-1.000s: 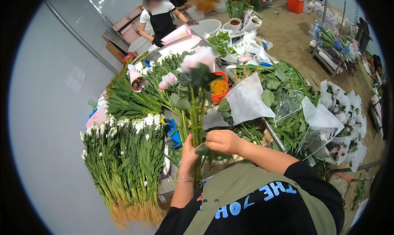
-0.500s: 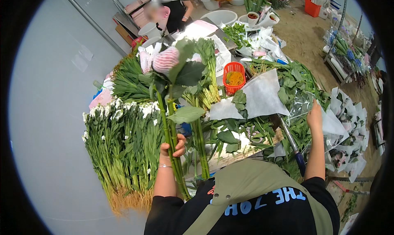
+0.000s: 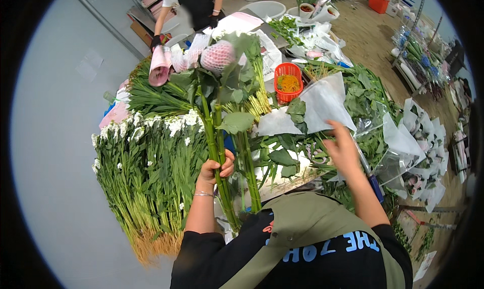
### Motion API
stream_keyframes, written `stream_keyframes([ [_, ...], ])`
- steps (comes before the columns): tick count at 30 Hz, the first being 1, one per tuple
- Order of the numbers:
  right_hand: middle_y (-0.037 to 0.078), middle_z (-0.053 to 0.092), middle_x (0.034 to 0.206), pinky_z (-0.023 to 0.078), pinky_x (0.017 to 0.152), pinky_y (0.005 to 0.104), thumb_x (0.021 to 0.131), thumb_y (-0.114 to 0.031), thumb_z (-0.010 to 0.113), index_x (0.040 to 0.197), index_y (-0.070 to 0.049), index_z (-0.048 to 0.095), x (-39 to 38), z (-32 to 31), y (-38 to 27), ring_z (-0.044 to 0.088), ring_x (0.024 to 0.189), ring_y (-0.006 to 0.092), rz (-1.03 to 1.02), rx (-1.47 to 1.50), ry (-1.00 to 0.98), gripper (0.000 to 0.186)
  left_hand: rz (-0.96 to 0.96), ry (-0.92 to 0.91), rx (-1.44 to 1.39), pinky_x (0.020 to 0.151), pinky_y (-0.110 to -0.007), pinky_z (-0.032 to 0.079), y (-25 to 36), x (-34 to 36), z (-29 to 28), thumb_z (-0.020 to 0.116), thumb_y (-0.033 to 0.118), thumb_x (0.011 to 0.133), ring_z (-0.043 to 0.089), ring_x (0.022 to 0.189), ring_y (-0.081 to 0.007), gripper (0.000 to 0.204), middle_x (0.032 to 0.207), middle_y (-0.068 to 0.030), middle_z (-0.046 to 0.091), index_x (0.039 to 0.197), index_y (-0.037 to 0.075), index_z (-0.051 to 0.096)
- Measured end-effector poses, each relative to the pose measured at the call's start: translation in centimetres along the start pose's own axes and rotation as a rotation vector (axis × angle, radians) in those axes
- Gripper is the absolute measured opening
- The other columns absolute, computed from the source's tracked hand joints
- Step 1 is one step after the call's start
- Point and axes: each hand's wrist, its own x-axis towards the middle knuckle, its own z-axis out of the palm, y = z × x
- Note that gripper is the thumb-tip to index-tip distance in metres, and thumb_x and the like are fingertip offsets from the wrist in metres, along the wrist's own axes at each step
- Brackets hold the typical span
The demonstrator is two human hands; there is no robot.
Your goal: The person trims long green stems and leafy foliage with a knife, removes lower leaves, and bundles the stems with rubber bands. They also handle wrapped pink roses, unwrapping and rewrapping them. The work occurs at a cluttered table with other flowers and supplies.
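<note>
My left hand (image 3: pixel 218 165) is wrapped round a few thick green flower stems (image 3: pixel 214 142), held nearly upright. Broad leaves grow near their top, and pink-and-white foam nets (image 3: pixel 218 57) cover the blooms. More thick stems (image 3: pixel 247 163) stand just right of them; whether my hand touches these I cannot tell. My right hand (image 3: pixel 343 148) is empty, its fingers apart, beside a white wrapping sheet (image 3: pixel 325 100) on the greenery. Clear plastic film (image 3: pixel 396 163) lies right of that hand. A metal tube with a dark blue handle (image 3: pixel 375 187) passes behind my right forearm.
White-flowered stems with roots (image 3: pixel 146 178) lie in a wide row at left. A red basket (image 3: pixel 288 82) holds orange-yellow bands. Wrapped bouquets (image 3: pixel 426 153) stand at right. Across the table is a person in a black apron (image 3: pixel 194 9), one gloved hand beside rolled pink paper (image 3: pixel 160 67).
My right hand has come left from the clear film toward the white sheet, its fingers now apart. My left hand still grips the stems, slightly shifted. The person opposite has moved left.
</note>
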Motion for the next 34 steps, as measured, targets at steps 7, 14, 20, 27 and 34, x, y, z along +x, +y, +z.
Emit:
stream_keyframes([
  [7, 0.018, 0.058, 0.111, 0.049, 0.073, 0.0388, 0.082, -0.02, 0.065, 0.119, -0.007, 0.048, 1.8, 12.3, -9.1, 0.062, 0.085, 0.0326, -0.269, 0.284, -0.209, 0.042, -0.08, 0.092, 0.306, 0.044, -0.022, 0.032, -1.7, 1.0, 3.5, 0.066, 0.019, 0.065, 0.041, 0.05, -0.0102, 0.045, 0.065, 0.0, 0.041, 0.101, -0.005, 0.053],
  [14, 0.013, 0.061, 0.078, 0.049, 0.061, 0.0454, 0.071, -0.006, 0.056, 0.086, -0.007, 0.054, 1.3, 11.4, -5.8, 0.061, 0.072, 0.0348, -0.341, -0.267, -0.139, 0.015, -0.018, 0.249, 0.327, 0.043, -0.022, 0.032, -0.9, -3.4, 2.1, 0.068, 0.018, 0.064, 0.041, 0.049, -0.0108, 0.045, 0.063, -0.0002, 0.041, 0.1, -0.005, 0.052],
  [20, 0.016, 0.061, 0.084, 0.048, 0.063, 0.0464, 0.083, -0.021, 0.061, 0.092, -0.005, 0.054, -1.5, 7.4, 0.2, 0.06, 0.075, 0.0371, -0.176, -0.417, -0.327, 0.02, 0.163, 0.723, 0.8, 0.05, -0.025, 0.039, 1.3, -2.8, -1.6, 0.058, 0.009, 0.075, 0.047, 0.053, -0.0102, 0.022, 0.069, -0.0004, 0.051, 0.096, 0.002, 0.054],
  [27, 0.015, 0.061, 0.088, 0.049, 0.066, 0.0464, 0.081, -0.021, 0.062, 0.099, -0.006, 0.054, -7.4, 4.6, 4.7, 0.06, 0.079, 0.0375, 0.021, -0.45, -0.294, 0.025, 0.311, 1.086, 1.379, 0.074, -0.036, 0.048, 2.1, 7.2, -4.7, 0.069, 0.019, 0.074, 0.063, 0.082, -0.0262, 0.042, 0.092, -0.0149, 0.065, 0.107, -0.004, 0.057],
  [34, 0.016, 0.059, 0.097, 0.049, 0.069, 0.0452, 0.08, -0.022, 0.065, 0.107, -0.008, 0.054, -8.5, 1.8, 6.0, 0.06, 0.083, 0.0376, 0.039, -0.359, -0.224, 0.032, -0.178, 1.066, 1.628, 0.101, -0.046, 0.037, -0.7, 14.9, -9.0, 0.068, 0.035, 0.08, 0.037, 0.124, -0.0455, 0.097, 0.15, -0.0154, 0.017, 0.147, 0.005, 0.005],
])
